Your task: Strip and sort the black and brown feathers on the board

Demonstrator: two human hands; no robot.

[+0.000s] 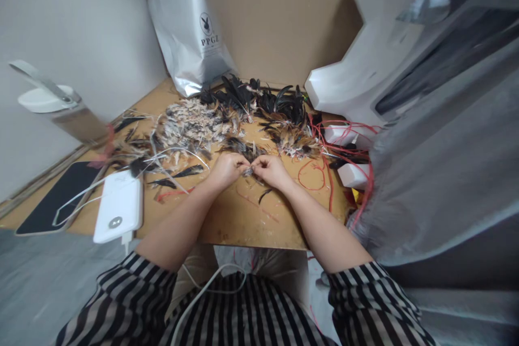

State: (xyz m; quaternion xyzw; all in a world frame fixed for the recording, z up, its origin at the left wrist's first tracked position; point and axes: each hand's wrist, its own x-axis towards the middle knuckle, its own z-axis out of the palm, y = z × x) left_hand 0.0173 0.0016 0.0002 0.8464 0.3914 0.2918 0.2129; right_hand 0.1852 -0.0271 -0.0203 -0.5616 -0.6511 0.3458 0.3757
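Note:
Both my hands meet over the middle of the wooden table (259, 227), fingertips nearly touching. My left hand (230, 168) and my right hand (271, 171) are each closed in a pinch at the base of a small bundle of brown and black feathers (243, 147). The feather tips fan out beyond my fingers; the pinched ends are mostly hidden. A single dark feather (264, 195) lies just below my right hand. Past the hands are a pile of pale speckled feathers (188, 124), a brown bunch (294, 139) and black feathers (284, 104).
At left lie a white power bank (119, 205) with cables, a dark phone (57, 197) and a bottle (77, 119). A silver bag (190, 32) stands behind. Red cords (330, 184) and white boxy pieces (352, 175) lie at right, beside a hanging grey cloth (438, 162).

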